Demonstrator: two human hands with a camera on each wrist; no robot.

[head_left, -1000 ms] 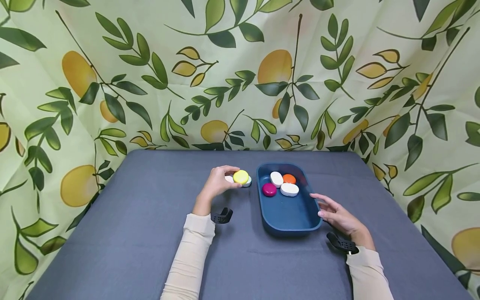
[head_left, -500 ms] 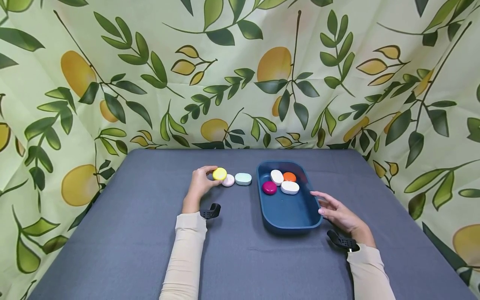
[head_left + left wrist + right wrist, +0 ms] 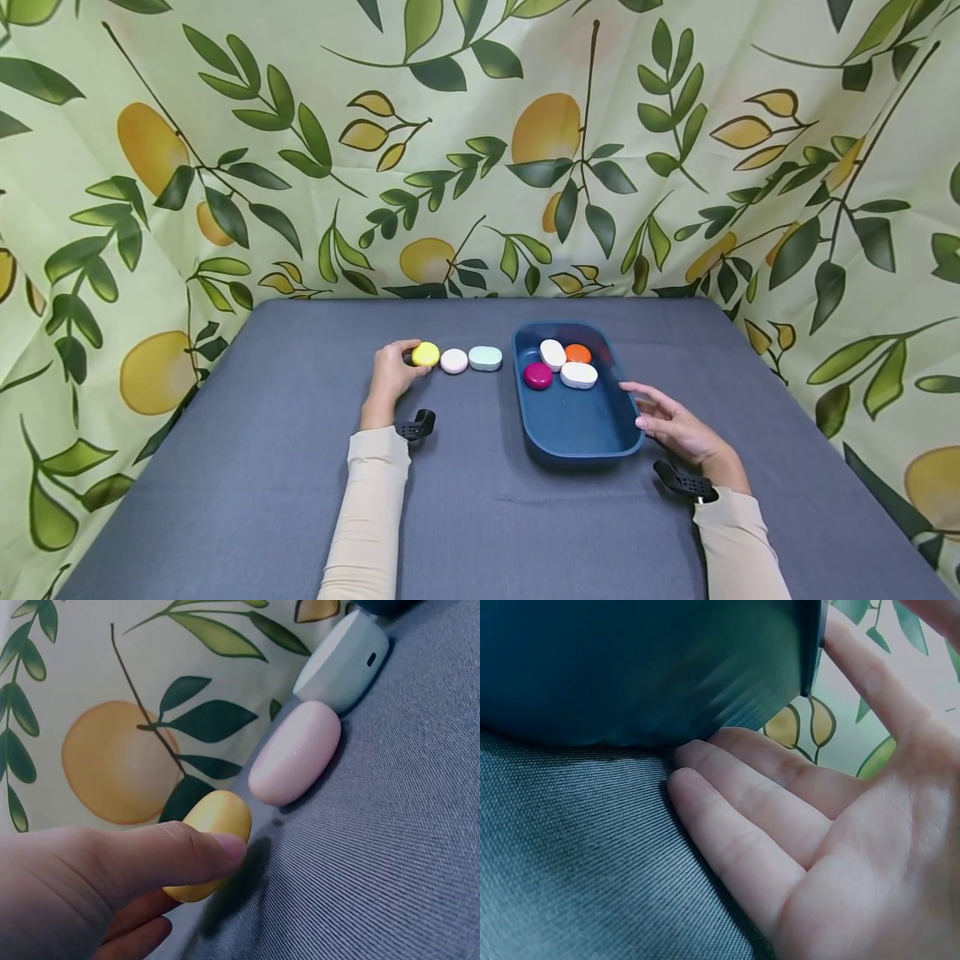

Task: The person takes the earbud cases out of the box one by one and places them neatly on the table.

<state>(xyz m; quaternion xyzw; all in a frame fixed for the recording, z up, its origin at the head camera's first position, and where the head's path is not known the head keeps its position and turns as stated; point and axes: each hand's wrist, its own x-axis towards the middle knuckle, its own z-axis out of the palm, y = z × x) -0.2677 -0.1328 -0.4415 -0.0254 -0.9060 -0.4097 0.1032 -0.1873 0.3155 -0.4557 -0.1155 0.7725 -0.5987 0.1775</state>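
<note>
My left hand [image 3: 392, 373] pinches a yellow round case [image 3: 425, 354] that sits on the grey table [image 3: 262, 467]; in the left wrist view the thumb [image 3: 172, 855] lies over the yellow case [image 3: 214, 825]. To its right lie a pink case [image 3: 453, 361] [image 3: 294, 752] and a pale mint case [image 3: 485, 358] [image 3: 343, 661] in a row. A dark blue tray [image 3: 577, 433] holds a magenta case [image 3: 537, 376], an orange case [image 3: 578, 353] and two white cases [image 3: 579, 375]. My right hand [image 3: 675, 425] rests with straight fingers [image 3: 735, 825] against the tray's right wall [image 3: 630, 675].
A leaf-and-lemon patterned cloth [image 3: 480, 150] hangs behind and on both sides of the table. Black wrist mounts [image 3: 416, 427] sit on both beige sleeves. Bare grey tabletop stretches in front of the tray and to the left.
My left hand carried the yellow case leftward from beside the tray, uncovering the pink and mint cases, and set it down at the left end of the row. The right hand stayed put.
</note>
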